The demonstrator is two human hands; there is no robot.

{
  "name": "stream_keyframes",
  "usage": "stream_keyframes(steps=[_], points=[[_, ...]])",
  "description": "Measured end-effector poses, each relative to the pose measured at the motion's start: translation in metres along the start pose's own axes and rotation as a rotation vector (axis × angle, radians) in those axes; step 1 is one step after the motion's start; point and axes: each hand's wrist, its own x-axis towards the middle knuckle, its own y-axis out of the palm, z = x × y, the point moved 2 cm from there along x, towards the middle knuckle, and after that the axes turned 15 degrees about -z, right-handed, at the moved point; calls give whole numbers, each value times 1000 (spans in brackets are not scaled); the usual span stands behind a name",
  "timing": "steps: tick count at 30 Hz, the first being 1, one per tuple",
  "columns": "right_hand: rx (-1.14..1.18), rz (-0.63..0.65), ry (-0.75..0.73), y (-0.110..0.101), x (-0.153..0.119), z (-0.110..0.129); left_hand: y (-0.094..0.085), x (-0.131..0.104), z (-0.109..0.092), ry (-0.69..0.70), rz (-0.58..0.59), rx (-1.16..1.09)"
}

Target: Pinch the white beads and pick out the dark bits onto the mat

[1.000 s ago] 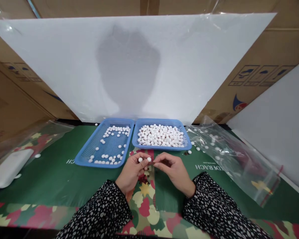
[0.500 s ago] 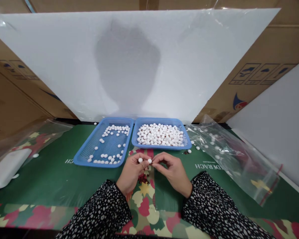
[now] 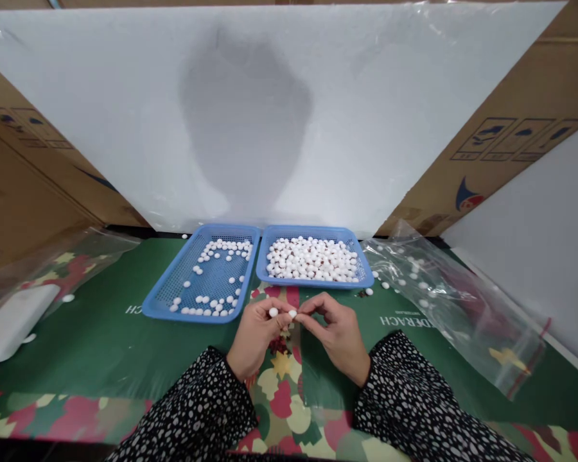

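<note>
Low in the middle, my left hand is closed on white balls: one ball rests by its fingers and another sits at its thumb tip. My right hand has thumb and forefinger closed beside that second ball; whether something small is between these tips is too small to tell. Behind the hands, a blue basket is filled with white balls. The blue basket to its left holds fewer balls, mostly along its far and near edges. Dark red bits lie below the fingertips.
A clear plastic bag lies at the right, with loose white balls near it. At the left are a white object with a handle-like end and another plastic sheet. A white board stands behind, before cardboard boxes.
The view has tilted slightly. Both hands stay together, and the ball at my left thumb tip now sits a little closer to my right fingertips.
</note>
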Motion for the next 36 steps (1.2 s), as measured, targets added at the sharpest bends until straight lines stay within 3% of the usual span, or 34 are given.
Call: stream_keyframes(steps=[6,12,16,18,20,24,26,28,32,36], points=[[14,205,-148,1,7,8,3,1,-2,-100,56,-29],[-93,36,-121,-5,32,0,5,2,-7,-175,33,-45],[-251,-89,-241,-13,60,-6,2,3,-11,-291,73,-172],[-298,-93,-308,-17,64,-7,-1,3,-12,-296,87,-216],[-306,47,-362,-18,58,-8,-4,4,-12,-251,66,-209],[-297,556,-357,-16,32,-17,-5,7,-9,-141,45,-142],[-316,666,-326,-16,25,-23,-5,8,-8,-124,55,-129],[-320,697,-312,-16,23,-26,-4,9,-6,-143,66,-135],[-261,639,-279,-15,25,-23,-4,8,-6,-147,90,-147],[5,311,71,-12,27,-14,-2,6,-7,-159,112,-132]])
